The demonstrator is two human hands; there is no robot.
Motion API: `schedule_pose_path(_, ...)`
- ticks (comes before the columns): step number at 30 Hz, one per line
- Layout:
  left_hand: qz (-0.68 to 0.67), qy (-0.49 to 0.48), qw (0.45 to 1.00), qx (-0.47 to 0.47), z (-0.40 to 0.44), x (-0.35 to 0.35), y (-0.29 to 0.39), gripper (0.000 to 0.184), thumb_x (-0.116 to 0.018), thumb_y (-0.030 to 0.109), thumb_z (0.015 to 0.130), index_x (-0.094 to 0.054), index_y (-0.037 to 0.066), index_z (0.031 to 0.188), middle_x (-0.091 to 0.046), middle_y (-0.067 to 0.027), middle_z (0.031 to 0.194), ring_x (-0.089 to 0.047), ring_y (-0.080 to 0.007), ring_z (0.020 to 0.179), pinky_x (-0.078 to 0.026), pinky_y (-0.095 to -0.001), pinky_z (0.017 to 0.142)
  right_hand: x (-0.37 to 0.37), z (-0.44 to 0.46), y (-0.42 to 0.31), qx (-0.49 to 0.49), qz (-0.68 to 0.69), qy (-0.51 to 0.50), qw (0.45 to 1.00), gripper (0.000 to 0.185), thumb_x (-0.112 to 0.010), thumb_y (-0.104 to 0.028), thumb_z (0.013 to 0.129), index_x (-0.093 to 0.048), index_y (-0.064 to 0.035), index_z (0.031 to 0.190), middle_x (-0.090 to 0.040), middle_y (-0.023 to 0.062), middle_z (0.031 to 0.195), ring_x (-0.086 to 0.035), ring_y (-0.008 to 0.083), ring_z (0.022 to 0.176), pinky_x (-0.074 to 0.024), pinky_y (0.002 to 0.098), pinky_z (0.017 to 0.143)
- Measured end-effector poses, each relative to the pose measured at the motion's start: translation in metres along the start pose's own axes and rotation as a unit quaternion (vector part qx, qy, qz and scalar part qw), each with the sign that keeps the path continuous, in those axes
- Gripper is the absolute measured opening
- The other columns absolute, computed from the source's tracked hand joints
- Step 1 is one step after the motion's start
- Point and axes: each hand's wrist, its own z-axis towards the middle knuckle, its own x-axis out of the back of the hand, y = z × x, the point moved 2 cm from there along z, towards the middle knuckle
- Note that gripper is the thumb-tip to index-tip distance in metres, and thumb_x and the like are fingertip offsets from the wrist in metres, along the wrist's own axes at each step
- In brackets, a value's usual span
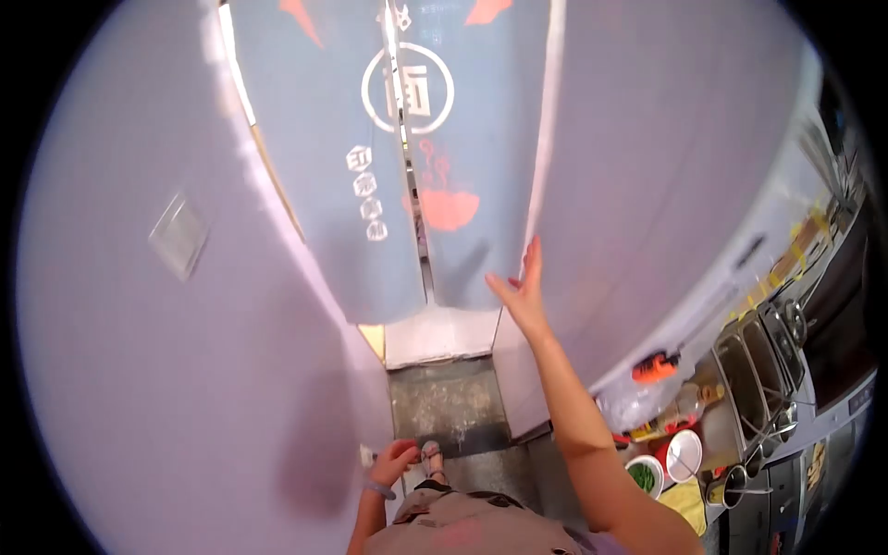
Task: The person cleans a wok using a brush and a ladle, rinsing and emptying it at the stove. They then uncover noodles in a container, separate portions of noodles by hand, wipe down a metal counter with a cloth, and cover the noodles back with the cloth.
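A blue door curtain (314,166) in two panels hangs ahead of me in a doorway, with a thin gap down its middle. White characters, a white ring and a red bowl with steam are printed on it. My right hand (525,294) is raised at the curtain's lower right edge, its thumb and fingers spread and holding nothing. Whether it touches the cloth, I cannot tell. Low beside the left wall is my left hand (396,461), loosely bent, with nothing visible in it and a band (379,489) around the wrist.
A light switch plate (180,235) is on the left wall. At right, a counter holds a bowl of chopped greens (644,477), a white-and-red container (684,455), metal pans (742,375) and an orange-and-black object (656,367). A floor threshold (449,407) lies below the curtain.
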Motion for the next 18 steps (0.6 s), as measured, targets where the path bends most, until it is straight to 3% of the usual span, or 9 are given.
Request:
schedule_pose_path(5, 0.107, -0.215, 0.96, -0.147, 0.109, -0.026, 0.176, 0.037, -0.055, 0.024, 0.089, -0.05, 0.002, 0.118, -0.06, -0.0089, 0.106, -0.056, -0.0152, 0.093, -0.045, -0.0269, 0.08, -0.065, 0.167, 0.08, -0.101, 0.068, 0.125, 0.985, 0.095, -0.061, -0.045, 0.081, 0.003, -0.0101, 0.142, 0.001, 0.0158, 0.148, -0.006, 0.0265, 0.136, -0.0264, 0.0399, 0.102)
schedule_pose_path(7, 0.199, -0.341, 0.904, -0.162, 0.147, -0.039, 0.232, 0.038, -0.055, 0.025, 0.089, -0.049, 0.003, 0.12, -0.059, -0.0092, 0.107, -0.056, -0.0156, 0.094, -0.044, -0.029, 0.084, -0.135, 0.217, 0.108, -0.169, 0.434, -0.129, 0.875, 0.077, -0.049, -0.048, 0.086, -0.017, -0.0037, 0.14, -0.026, 0.011, 0.139, -0.031, 0.0253, 0.123, -0.0328, 0.0396, 0.097)
schedule_pose_path(8, 0.2, -0.364, 0.893, -0.172, 0.175, -0.041, 0.253, 0.036, -0.055, 0.025, 0.089, -0.051, 0.004, 0.118, -0.06, -0.0099, 0.106, -0.056, -0.016, 0.093, -0.045, -0.0296, 0.082, -0.164, 0.196, 0.024, -0.358, 0.432, -0.173, 0.809, 0.059, -0.048, -0.04, 0.087, -0.035, -0.0033, 0.132, -0.044, 0.0088, 0.125, -0.042, 0.0222, 0.111, -0.0402, 0.0401, 0.088)
schedule_pose_path(10, 0.285, -0.385, 0.864, -0.154, 0.221, -0.029, 0.3, 0.034, -0.055, 0.025, 0.088, -0.053, 0.003, 0.115, -0.061, -0.0114, 0.103, -0.057, -0.0173, 0.092, -0.046, -0.0297, 0.08, -0.256, 0.216, 0.076, -0.193, 0.316, -0.263, 0.891, 0.045, -0.05, -0.033, 0.086, -0.05, -0.0038, 0.12, -0.053, 0.0087, 0.11, -0.048, 0.0176, 0.101, -0.0447, 0.037, 0.078)
schedule_pose_path(12, 0.283, -0.307, 0.889, -0.186, 0.27, 0.009, 0.339, 0.03, -0.055, 0.025, 0.088, -0.059, 0.0, 0.104, -0.063, -0.0114, 0.097, -0.058, -0.018, 0.088, -0.047, -0.0327, 0.075, -0.343, 0.225, 0.073, -0.104, 0.325, -0.537, 0.772, 0.036, -0.051, -0.027, 0.085, -0.057, -0.0036, 0.111, -0.056, 0.0067, 0.105, -0.051, 0.0147, 0.095, -0.0452, 0.0318, 0.076)
schedule_pose_path(15, 0.195, -0.041, 0.947, -0.252, 0.322, 0.103, 0.386, 0.027, -0.055, 0.016, 0.088, -0.058, -0.001, 0.108, -0.063, -0.0087, 0.1, -0.057, -0.0174, 0.094, -0.044, -0.0291, 0.081, -0.283, 0.274, -0.02, 0.042, 0.24, -0.608, 0.756, 0.035, -0.048, -0.028, 0.089, -0.057, -0.0009, 0.11, -0.061, 0.008, 0.096, -0.056, 0.0153, 0.087, -0.0462, 0.03, 0.076)
schedule_pose_path(16, 0.417, 0.182, 0.787, -0.416, 0.277, 0.083, 0.449, 0.022, -0.055, 0.012, 0.084, -0.06, 0.0, 0.102, -0.063, -0.0082, 0.091, -0.056, -0.0159, 0.085, -0.044, -0.0251, 0.076, -0.268, 0.296, -0.028, 0.058, 0.252, -0.61, 0.749, 0.035, -0.048, -0.029, 0.09, -0.057, 0.0, 0.109, -0.063, 0.0084, 0.093, -0.057, 0.0154, 0.084, -0.0466, 0.0294, 0.076)
schedule_pose_path(17, 0.017, 0.108, 0.969, -0.222, 0.34, 0.204, 0.397, 0.048, -0.052, 0.011, 0.087, -0.036, 0.003, 0.131, -0.054, -0.0126, 0.115, -0.057, -0.0257, 0.096, -0.047, -0.0325, 0.083, -0.258, 0.324, -0.008, 0.039, 0.279, -0.578, 0.766, 0.041, -0.044, -0.035, 0.093, -0.057, 0.0004, 0.109, -0.065, 0.0107, 0.092, -0.061, 0.0163, 0.082, -0.0482, 0.0287, 0.075)
schedule_pose_path(18, 0.004, 0.183, 0.925, -0.332, 0.324, 0.194, 0.448, 0.051, -0.052, 0.007, 0.085, -0.035, 0.004, 0.132, -0.052, -0.013, 0.12, -0.058, -0.0254, 0.094, -0.051, -0.0344, 0.076, -0.254, 0.358, 0.024, -0.001, 0.332, -0.571, 0.75, 0.042, -0.044, -0.036, 0.093, -0.056, -0.0001, 0.112, -0.064, 0.0109, 0.094, -0.061, 0.0169, 0.085, -0.0487, 0.0294, 0.076)
